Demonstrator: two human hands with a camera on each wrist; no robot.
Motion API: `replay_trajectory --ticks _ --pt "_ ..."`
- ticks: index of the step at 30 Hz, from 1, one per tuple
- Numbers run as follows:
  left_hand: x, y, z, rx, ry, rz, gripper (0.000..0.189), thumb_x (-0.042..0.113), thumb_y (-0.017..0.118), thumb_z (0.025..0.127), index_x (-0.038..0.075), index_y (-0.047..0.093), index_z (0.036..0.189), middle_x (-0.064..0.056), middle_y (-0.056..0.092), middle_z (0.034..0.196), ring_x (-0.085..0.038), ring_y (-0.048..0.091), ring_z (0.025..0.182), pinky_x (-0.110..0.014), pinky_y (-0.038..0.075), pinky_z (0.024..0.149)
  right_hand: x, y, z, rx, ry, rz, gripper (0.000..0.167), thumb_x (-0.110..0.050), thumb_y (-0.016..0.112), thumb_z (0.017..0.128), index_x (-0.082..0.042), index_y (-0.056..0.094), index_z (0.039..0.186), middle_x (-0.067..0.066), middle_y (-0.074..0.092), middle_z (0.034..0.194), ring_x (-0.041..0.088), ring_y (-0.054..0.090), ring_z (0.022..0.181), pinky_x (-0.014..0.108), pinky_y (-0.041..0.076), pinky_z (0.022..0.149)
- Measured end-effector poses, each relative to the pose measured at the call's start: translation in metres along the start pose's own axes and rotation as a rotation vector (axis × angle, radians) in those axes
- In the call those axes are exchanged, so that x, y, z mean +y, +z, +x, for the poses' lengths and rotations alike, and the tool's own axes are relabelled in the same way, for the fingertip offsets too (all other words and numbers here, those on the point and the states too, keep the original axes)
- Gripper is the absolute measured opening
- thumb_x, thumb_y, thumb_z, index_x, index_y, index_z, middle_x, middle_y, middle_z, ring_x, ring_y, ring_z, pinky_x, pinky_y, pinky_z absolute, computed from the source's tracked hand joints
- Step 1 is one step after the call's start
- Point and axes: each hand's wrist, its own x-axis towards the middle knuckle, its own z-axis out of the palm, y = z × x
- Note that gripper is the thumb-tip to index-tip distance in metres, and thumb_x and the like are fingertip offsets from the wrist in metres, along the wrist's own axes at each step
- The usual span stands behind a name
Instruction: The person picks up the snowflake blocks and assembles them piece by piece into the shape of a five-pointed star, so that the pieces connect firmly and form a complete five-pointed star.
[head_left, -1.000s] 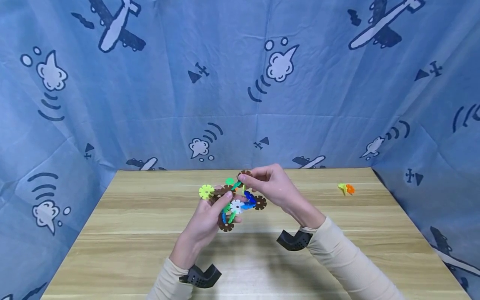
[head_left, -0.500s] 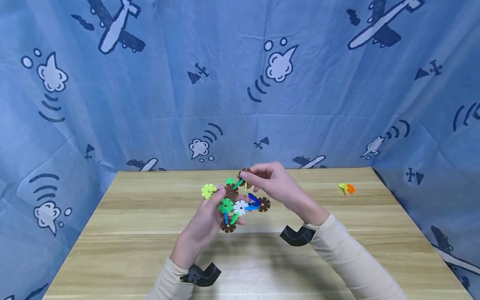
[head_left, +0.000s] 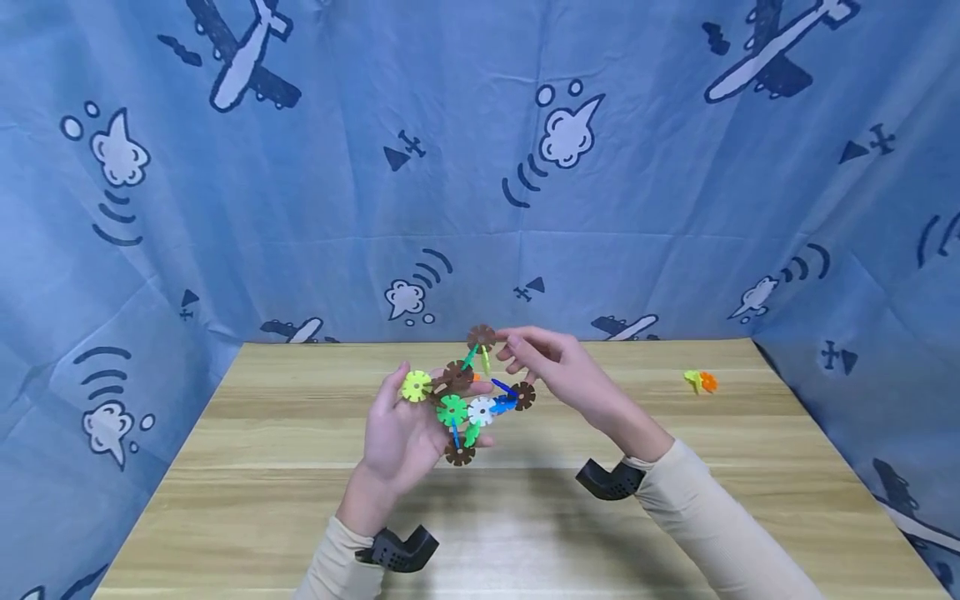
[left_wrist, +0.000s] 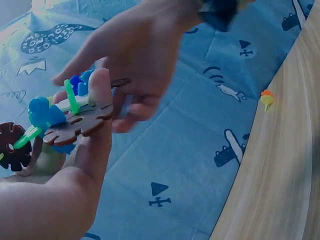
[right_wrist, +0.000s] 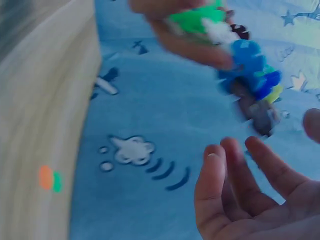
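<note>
A loose chain of plastic snowflake discs, joined at their slots, lies across my left hand [head_left: 405, 437], which faces up beneath it. The left thumb stands away from the discs, and the fingers extend under them. In the head view I see a green disc [head_left: 452, 411], a white disc [head_left: 482, 411], a yellow disc [head_left: 416, 385] and several brown ones, including the top brown disc [head_left: 482, 337]. My right hand [head_left: 558, 367] is just right of that top disc, holding nothing, its fingers loosely bent. The right wrist view shows its bent fingers [right_wrist: 210, 175] apart from the blurred blue discs [right_wrist: 245, 62].
A small joined pair of yellow and orange discs [head_left: 701, 382] lies on the wooden table [head_left: 300, 500], toward the back right. Behind the table hangs a blue curtain [head_left: 465, 208] printed with planes and clouds. Each wrist wears a black camera mount [head_left: 611, 481].
My right fingers have let go of the top brown disc and drawn slightly to the right. My left thumb has lifted off the discs and opened outward, leaving the chain on the left fingers.
</note>
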Motion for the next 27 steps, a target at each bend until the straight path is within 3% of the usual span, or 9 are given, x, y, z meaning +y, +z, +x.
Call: replay_trajectory --ticks 3,6,8,14,19,21,27 --pt "-0.001 -0.003 0.001 -0.059 0.017 -0.053 0.07 0.053 0.003 0.107 0.01 0.047 0.14 -0.011 0.058 0.139 -0.029 0.054 0.132 -0.059 0.049 0.104 0.012 -0.002 -0.01 -0.06 0.047 0.036 0.047 -0.04 0.056 0.105 -0.02 0.051 0.146 0.012 0.064 0.129 0.025 0.065 0.106 0.038 0.055 0.09" --pt "-0.002 -0.005 0.002 -0.101 0.03 -0.08 0.071 0.051 0.001 0.107 0.009 0.046 0.141 -0.011 0.056 0.141 -0.031 0.052 0.133 -0.059 0.046 0.107 0.02 0.002 -0.018 -0.166 0.058 0.138 0.054 -0.031 0.064 0.101 -0.017 0.045 0.15 0.016 0.06 0.131 0.028 0.066 0.104 0.044 0.058 0.091" --pt "-0.003 -0.006 0.002 -0.116 0.042 -0.096 0.068 0.05 0.002 0.108 0.009 0.045 0.14 -0.012 0.054 0.143 -0.032 0.052 0.133 -0.059 0.044 0.11 0.022 0.006 -0.02 -0.194 0.047 0.191 0.056 -0.026 0.068 0.099 -0.013 0.045 0.148 0.018 0.06 0.126 0.029 0.067 0.101 0.043 0.06 0.089" --pt "-0.005 -0.006 0.002 -0.17 0.025 -0.144 0.069 0.052 0.007 0.108 0.009 0.036 0.152 -0.011 0.045 0.154 -0.035 0.048 0.139 -0.059 0.041 0.113 0.021 0.011 -0.023 -0.103 0.021 0.211 0.046 -0.022 0.074 0.095 -0.007 0.058 0.135 0.014 0.063 0.112 0.022 0.066 0.09 0.035 0.062 0.082" --pt "-0.004 -0.005 0.001 -0.189 0.061 -0.116 0.063 0.048 0.009 0.109 0.015 0.046 0.147 -0.013 0.044 0.154 -0.037 0.048 0.138 -0.061 0.042 0.111 0.021 0.01 -0.023 -0.084 -0.007 0.21 0.045 -0.021 0.075 0.093 -0.007 0.061 0.133 0.011 0.067 0.113 0.021 0.067 0.093 0.039 0.062 0.085" --pt "-0.004 -0.006 0.001 -0.209 0.076 -0.087 0.06 0.045 0.009 0.109 0.017 0.045 0.149 -0.013 0.046 0.152 -0.033 0.047 0.138 -0.057 0.042 0.111 0.021 0.008 -0.023 -0.081 -0.034 0.195 0.043 -0.021 0.075 0.094 -0.006 0.062 0.132 0.011 0.068 0.11 0.022 0.069 0.092 0.04 0.062 0.085" --pt "-0.003 -0.007 -0.001 -0.242 0.098 0.003 0.057 0.036 0.021 0.109 0.014 0.021 0.162 -0.012 0.047 0.151 -0.025 0.042 0.143 -0.038 0.037 0.113 0.02 -0.004 -0.023 -0.098 -0.088 0.119 0.041 -0.018 0.072 0.096 0.0 0.061 0.131 0.013 0.071 0.105 0.022 0.073 0.089 0.036 0.063 0.082"
